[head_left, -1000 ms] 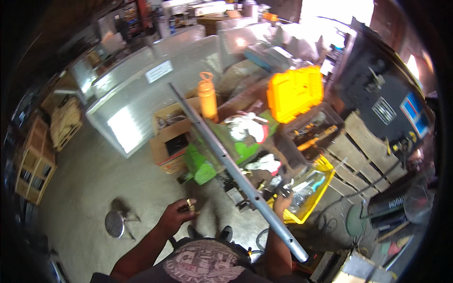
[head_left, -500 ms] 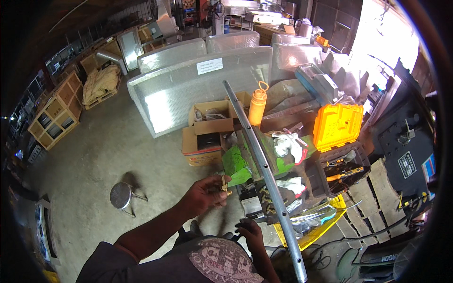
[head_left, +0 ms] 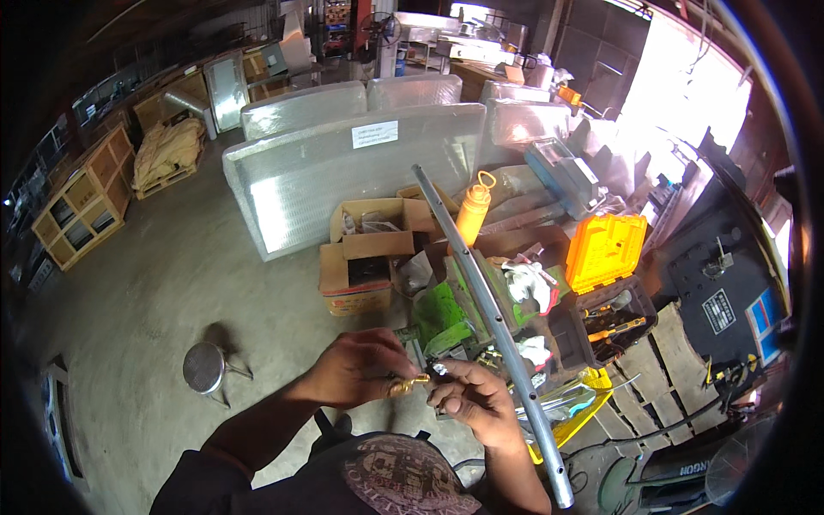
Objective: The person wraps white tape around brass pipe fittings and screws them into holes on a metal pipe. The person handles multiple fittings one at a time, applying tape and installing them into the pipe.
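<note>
My left hand (head_left: pixel 356 369) pinches a small brass fitting (head_left: pixel 407 385) at its fingertips. My right hand (head_left: pixel 470 400) meets it from the right and holds a small silvery piece (head_left: pixel 439 370) against the fitting's end. Both hands hover over the floor, just left of a long grey metal tube (head_left: pixel 489 309) with holes along it. The tube runs from the cardboard boxes down past my right forearm.
Open cardboard boxes (head_left: pixel 365 249), an orange bottle (head_left: pixel 473 215), green packaging (head_left: pixel 442 311), an open yellow tool case (head_left: pixel 606 257) and a yellow tray (head_left: pixel 584 408) crowd the floor ahead. A small round stool (head_left: pixel 204 367) stands at left. Large wrapped panels (head_left: pixel 360 172) lean behind.
The view has swung left and down. My right hand has come up from beside the tube and now meets my left hand at the brass fitting.
</note>
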`<state>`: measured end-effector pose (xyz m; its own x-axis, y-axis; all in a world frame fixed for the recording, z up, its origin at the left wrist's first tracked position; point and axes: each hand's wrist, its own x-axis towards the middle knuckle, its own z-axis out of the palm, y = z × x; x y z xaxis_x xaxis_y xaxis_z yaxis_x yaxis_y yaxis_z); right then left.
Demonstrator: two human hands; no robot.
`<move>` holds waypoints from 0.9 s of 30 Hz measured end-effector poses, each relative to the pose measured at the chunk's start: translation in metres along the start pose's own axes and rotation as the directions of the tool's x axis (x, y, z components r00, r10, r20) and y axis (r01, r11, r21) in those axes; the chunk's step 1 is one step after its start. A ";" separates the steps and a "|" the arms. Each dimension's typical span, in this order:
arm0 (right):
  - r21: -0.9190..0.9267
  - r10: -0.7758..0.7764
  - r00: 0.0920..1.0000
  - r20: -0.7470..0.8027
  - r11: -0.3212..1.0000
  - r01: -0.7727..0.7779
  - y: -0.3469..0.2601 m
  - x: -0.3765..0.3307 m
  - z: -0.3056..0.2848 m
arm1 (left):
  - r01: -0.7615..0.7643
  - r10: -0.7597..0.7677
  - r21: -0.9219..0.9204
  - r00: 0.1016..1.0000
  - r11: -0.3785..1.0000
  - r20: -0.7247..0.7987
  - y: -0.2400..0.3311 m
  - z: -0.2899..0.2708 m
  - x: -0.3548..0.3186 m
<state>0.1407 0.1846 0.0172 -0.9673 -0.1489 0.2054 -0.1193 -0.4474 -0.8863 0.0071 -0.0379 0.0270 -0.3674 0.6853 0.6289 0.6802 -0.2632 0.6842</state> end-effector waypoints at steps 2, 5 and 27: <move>-0.094 -0.012 1.000 0.024 0.995 0.015 -0.005 0.007 0.016 | -0.047 0.046 -0.018 0.998 0.999 -0.036 0.006 -0.011 -0.004; -0.245 -0.009 0.998 0.061 0.969 0.024 -0.020 0.022 0.047 | -0.224 0.224 0.120 0.975 0.967 0.012 0.023 -0.040 0.002; -0.239 -0.054 0.997 -0.055 0.970 0.040 0.019 0.053 0.163 | -0.674 0.602 0.289 0.738 0.680 0.304 0.030 -0.156 -0.005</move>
<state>0.1236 0.0245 0.0792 -0.9703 -0.0755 0.2299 -0.2075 -0.2294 -0.9510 -0.0698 -0.1550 0.1021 0.3313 0.5535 0.7641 0.8934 -0.4446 -0.0653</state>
